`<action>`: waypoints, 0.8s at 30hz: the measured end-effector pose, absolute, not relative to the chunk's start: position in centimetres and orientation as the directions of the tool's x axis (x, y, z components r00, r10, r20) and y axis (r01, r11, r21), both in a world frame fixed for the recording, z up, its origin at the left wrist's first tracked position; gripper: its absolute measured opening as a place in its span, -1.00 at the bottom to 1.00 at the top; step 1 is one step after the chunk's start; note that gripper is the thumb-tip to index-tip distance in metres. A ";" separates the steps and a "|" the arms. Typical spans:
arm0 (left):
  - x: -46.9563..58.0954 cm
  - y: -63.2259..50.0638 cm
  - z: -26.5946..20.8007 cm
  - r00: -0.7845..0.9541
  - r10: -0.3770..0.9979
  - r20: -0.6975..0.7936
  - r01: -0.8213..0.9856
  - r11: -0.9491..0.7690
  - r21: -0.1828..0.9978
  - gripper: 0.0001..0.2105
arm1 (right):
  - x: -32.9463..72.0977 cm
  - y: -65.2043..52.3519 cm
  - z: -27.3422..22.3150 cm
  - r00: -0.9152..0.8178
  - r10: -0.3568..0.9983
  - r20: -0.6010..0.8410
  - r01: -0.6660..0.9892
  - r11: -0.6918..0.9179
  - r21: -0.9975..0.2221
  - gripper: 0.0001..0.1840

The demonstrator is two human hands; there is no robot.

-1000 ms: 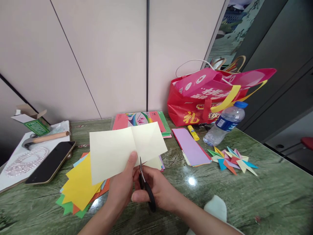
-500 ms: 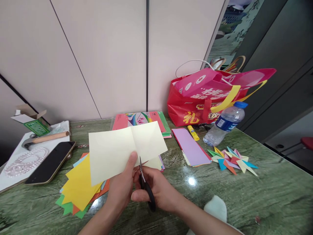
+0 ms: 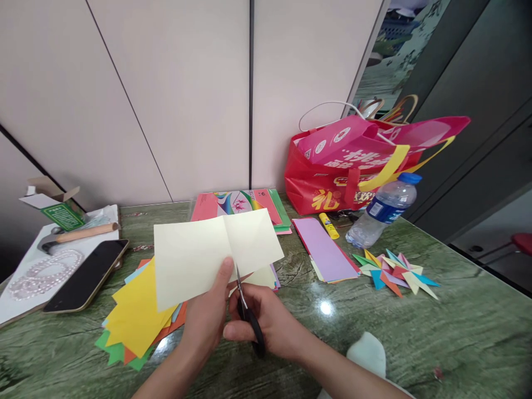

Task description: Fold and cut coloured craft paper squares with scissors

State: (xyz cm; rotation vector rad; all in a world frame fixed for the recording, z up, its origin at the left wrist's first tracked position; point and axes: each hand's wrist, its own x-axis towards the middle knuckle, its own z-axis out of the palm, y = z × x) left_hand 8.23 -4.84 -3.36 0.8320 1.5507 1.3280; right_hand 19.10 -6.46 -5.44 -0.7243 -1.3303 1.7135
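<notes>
Between the thumb and fingers of my left hand (image 3: 211,302) is a sheet of pale yellow paper (image 3: 191,257), held up above the table with a crease down its middle. My right hand (image 3: 266,318) grips black-handled scissors (image 3: 251,324), whose blades point away from me and meet the paper's lower edge near the crease. Left of my hands lies a fanned pile of yellow, orange, green and blue paper squares (image 3: 139,307). Another small stack of paper (image 3: 266,277) is partly hidden behind the sheet and my hands.
A packet of colored paper (image 3: 208,205) lies at the back. To the right are purple paper strips (image 3: 328,252), a glue stick (image 3: 329,226), a water bottle (image 3: 380,213), a red bag (image 3: 316,177) and folded paper stars (image 3: 394,271). Leftward are a phone (image 3: 85,277), a hammer (image 3: 78,235) and beads (image 3: 45,274).
The pale sheet has tilted very slightly, its left edge shifting a little to the right. Both hands and the scissors stay almost in place.
</notes>
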 end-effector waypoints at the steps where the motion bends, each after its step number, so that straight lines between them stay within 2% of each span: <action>1: 8.2 -4.8 -3.4 -0.365 0.908 -0.204 -0.064 0.194 0.979 -0.49 | 19.1 -6.4 -5.4 -0.488 0.872 0.044 -0.251 -0.092 -0.964 -0.47; 11: 8.1 -4.8 -3.6 -0.298 0.934 -0.198 -0.112 0.172 0.979 -0.47 | 18.9 -6.5 -5.0 -0.458 0.889 0.004 -0.250 -0.125 -0.960 -0.45; 16: 8.3 -4.8 -3.1 -0.281 0.927 -0.246 -0.150 0.211 0.966 -0.48 | 18.9 -6.5 -4.8 -0.461 0.887 -0.033 -0.242 -0.161 -0.957 -0.46; 22: 8.5 -5.0 -2.5 -0.146 0.935 -0.323 -0.257 0.279 0.925 -0.51 | 18.9 -6.6 -4.9 -0.466 0.884 -0.035 -0.252 -0.171 -0.952 -0.46; 24: 8.6 -5.0 -2.3 -0.158 0.925 -0.346 -0.249 0.302 0.920 -0.52 | 18.9 -6.5 -5.0 -0.468 0.883 -0.038 -0.246 -0.172 -0.954 -0.46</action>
